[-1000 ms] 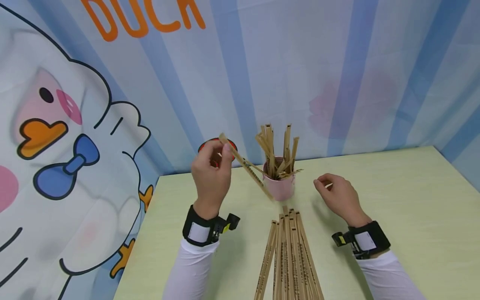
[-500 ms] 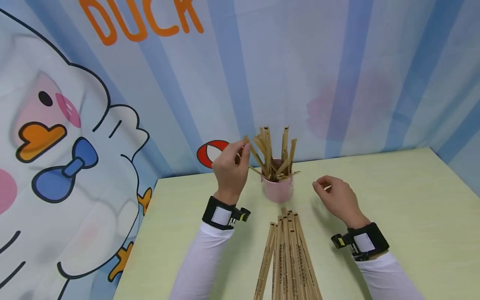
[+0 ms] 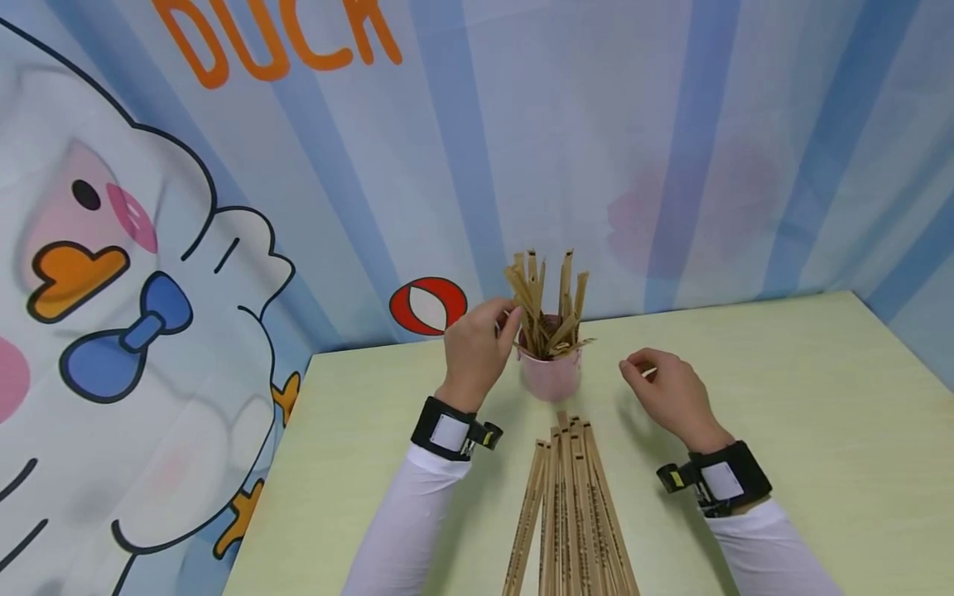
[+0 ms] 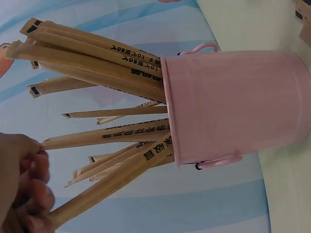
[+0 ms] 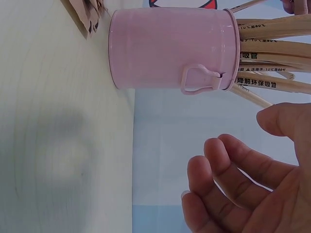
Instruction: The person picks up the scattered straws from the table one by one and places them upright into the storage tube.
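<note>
The black left wristband (image 3: 428, 424) bears a white rectangular patch (image 3: 450, 433) and, on its inner side, a small black camera (image 3: 489, 435) marked yellow. Just below the left wristband begins a plain white left sleeve (image 3: 406, 526); well to its right, a matching right wristband (image 3: 752, 470) adjoins a white right sleeve (image 3: 768, 548).

The table (image 3: 782, 389) is pale yellow-green with faint wood grain; its back edge runs behind the bucket (image 3: 551, 378), which stands upright on it. In front of the bucket lie straws (image 3: 572, 513), far ends gathered near its base, the rest fanning away.
</note>
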